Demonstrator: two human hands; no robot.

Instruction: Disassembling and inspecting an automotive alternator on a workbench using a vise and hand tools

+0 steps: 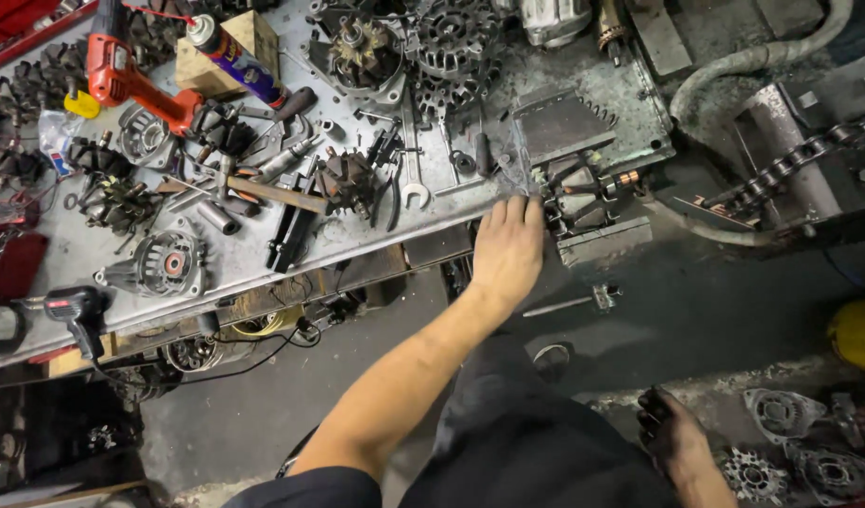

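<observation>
Reaching flat-palmed, the left hand [508, 246] rests fingers spread on the bench [103, 259] edge just beside the rotor [583, 199] clamped in the vise [597, 240], seemingly steadying, gripping nothing, while the grimy right hand [672, 435] hangs loosely open near right by alternator housings [800, 456].

- An orange power drill [122, 77] lies at the upper left of the frame.
- A spray can [233, 58] leans on a cardboard box [227, 52] just right of it.
- A wooden-handled hammer [263, 191] lies left of centre.
- A combination wrench [412, 160] lies near the top centre.
- A heavy roller chain [790, 165] runs across the upper right.
- A yellow object [858, 334] sits at the right edge.
</observation>
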